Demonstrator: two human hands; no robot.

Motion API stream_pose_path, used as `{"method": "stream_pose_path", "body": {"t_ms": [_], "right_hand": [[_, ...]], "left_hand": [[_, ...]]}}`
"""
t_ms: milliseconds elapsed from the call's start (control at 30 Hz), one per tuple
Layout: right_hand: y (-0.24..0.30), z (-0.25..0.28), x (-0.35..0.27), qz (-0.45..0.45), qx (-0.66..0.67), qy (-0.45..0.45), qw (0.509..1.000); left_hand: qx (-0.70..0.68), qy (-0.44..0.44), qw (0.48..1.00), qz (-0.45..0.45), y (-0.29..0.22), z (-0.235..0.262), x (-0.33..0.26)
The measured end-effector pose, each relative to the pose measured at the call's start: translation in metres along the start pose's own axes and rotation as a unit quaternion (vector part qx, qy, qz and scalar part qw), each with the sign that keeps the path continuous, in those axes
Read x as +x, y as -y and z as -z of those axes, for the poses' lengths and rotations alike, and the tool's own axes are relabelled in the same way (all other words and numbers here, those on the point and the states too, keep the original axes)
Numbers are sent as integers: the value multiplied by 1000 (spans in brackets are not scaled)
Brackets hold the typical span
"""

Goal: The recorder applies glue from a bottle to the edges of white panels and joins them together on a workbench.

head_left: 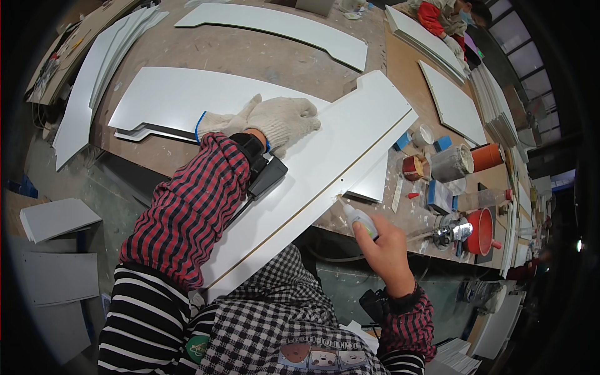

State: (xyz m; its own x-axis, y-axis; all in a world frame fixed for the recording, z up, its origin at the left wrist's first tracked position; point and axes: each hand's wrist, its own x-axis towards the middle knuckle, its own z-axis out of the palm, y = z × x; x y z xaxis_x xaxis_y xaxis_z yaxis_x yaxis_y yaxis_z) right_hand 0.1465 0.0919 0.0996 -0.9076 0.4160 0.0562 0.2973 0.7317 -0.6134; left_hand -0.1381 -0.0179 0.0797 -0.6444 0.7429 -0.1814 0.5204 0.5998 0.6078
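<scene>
Two hands work one long white panel (337, 150) at a crowded workbench (250, 56), the board lying aslant across the bench's near edge, its lower end reaching down toward the worker's checked apron (275, 319). The left hand (284, 120), in a white knit glove, lies flat on the panel's face with fingers spread and pressing down, gripping nothing. The bare right hand (386, 240) is closed around a small squeeze bottle (357, 219), whose white nozzle points at the panel's raw, tan-coloured edge (294, 215), at or just beside it.

Judging by its straight line and thin section, the panel is stiff and moderately heavy for its length, likely to tip where it overhangs the bench; its smooth coated face looks slippery, which makes the flat, gloved palm a sensible hold. The long edges and the notched upper corner appear to be the natural places to grasp it, with both hands well apart. Corners and coating could chip if knocked.

More white panels (187, 100) lie on the bench beyond, others lean at the left, and cut boards (56, 219) rest on the floor. To the right stand an orange funnel (480, 230), a grey tub (451, 164), a small brown tin (414, 167) and blue blocks (440, 197). At the far corner another person (447, 15) in a red sleeve handles a stack of boards.
</scene>
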Motion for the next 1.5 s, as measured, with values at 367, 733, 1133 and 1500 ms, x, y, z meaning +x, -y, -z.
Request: {"method": "stream_pose_path", "body": {"t_ms": [367,733,1133,1500], "right_hand": [[-6,-1,-5,-57,75,-20,995],[-30,-36,-26,-198,371,-76,904],[-35,-49,-25,-215,426,-91,874],[-54,-55,-17,-209,462,-178,843]], "left_hand": [[19,-14,1000,-17,2,-1,0],[35,0,999,6,-4,0,1],[13,-5,1000,17,-8,-1,-1],[20,16,997,77,-18,-1,-2]]}}
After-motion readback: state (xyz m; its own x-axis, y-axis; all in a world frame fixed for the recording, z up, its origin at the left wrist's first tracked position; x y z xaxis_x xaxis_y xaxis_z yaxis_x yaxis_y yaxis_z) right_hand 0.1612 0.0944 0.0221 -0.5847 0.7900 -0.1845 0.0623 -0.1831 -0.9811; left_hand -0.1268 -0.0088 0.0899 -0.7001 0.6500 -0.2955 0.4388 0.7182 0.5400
